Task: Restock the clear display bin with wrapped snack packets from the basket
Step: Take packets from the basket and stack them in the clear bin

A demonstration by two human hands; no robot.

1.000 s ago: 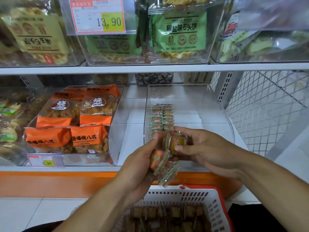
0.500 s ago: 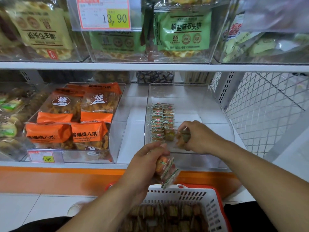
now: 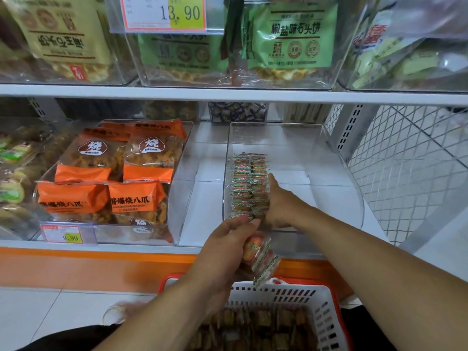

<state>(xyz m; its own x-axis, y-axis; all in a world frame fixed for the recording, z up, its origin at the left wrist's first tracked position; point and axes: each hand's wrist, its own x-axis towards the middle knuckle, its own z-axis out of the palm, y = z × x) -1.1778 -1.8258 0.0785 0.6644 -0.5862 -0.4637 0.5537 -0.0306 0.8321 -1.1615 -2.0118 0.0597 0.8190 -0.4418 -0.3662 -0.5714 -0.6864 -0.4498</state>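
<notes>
Inside clear bin [image 3: 336,158], green-edged packets [image 3: 249,183] (two rows)

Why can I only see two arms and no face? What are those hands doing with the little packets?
The camera sits on the person's head and looks down, so you see only their arms. They stand at a shop shelf. The left hand grips a small bunch of wrapped snack packets over a white basket with a red rim, which has more packets in it. The right hand reaches into the clear display bin with straight fingers, pressing against the side of two neat rows of packets there. Next to it is another bin of orange snack bags, and a yellow price tag hangs above.
</notes>
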